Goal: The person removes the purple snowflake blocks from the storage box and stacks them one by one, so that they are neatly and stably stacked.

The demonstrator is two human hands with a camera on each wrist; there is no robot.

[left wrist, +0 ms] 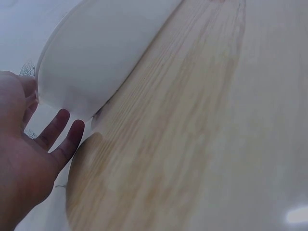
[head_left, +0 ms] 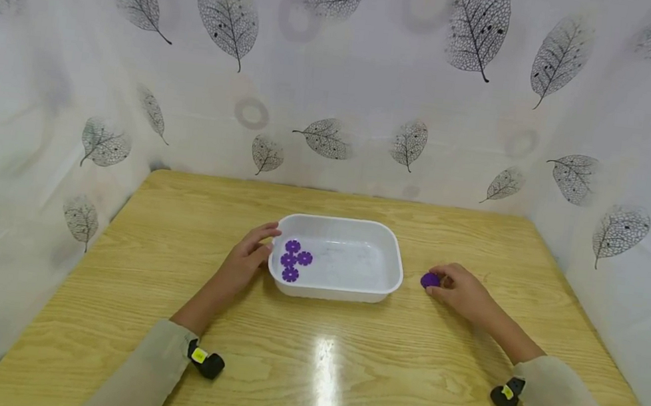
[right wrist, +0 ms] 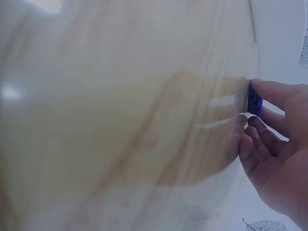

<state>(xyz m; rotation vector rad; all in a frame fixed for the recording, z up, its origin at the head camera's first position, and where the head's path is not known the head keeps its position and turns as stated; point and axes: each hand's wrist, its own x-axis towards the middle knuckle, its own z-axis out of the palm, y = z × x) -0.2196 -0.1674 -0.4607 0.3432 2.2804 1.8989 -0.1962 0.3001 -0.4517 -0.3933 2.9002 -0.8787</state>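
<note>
Sleeves (head_left: 140, 369) front a tray (head_left: 348, 266) of 4 discs (head_left: 291, 261), left hand (head_left: 243, 262) loosely touching it, right hand (head_left: 463, 292) pinching something purple (head_left: 429, 280).

Head cam looks forward and down from up high, far enough back for most of the table (head_left: 403, 366). Left wrist cam (head_left: 209, 364) sits way closer, facing the left hand (head_left: 246, 255) and white tray (head_left: 330, 294); right wrist cam (head_left: 504, 397) looks across the tabletop to the right hand (head_left: 464, 294) and purple piece (head_left: 429, 280). Head overlaps those 2, just smaller.
</note>
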